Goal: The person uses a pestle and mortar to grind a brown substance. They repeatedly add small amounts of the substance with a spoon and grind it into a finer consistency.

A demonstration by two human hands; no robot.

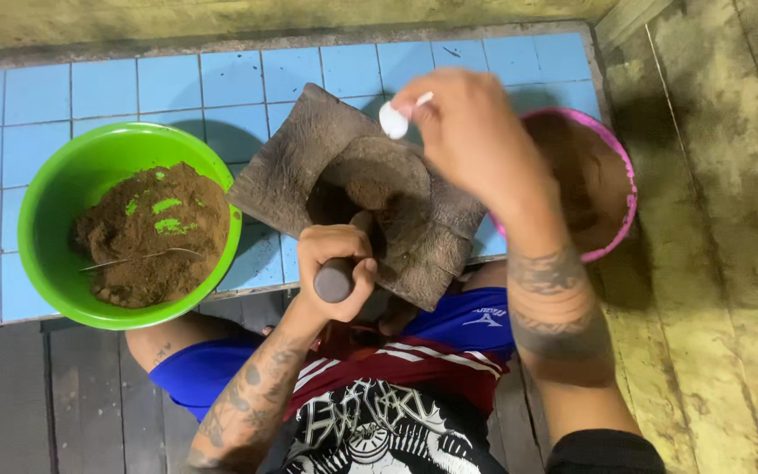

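Left hand (337, 254) in closed grip around dark grey stone pestle (335, 279), lower end down in hollow of dark, roughly square stone mortar (296, 158) on blue tiled counter (168, 83). Brown ground paste (370, 189) in that hollow. Right hand (471, 132) above mortar's far edge, narrow fingertip grip pinching small white plastic spoon (394, 118). Left of mortar, round green plastic bowl (54, 189) with heap of brown ground mixture (155, 233) and thin metal spoon (138, 257) lying in it. Right of mortar, pink-rimmed round bowl (629, 189), partly hidden behind right forearm, brown contents inside.
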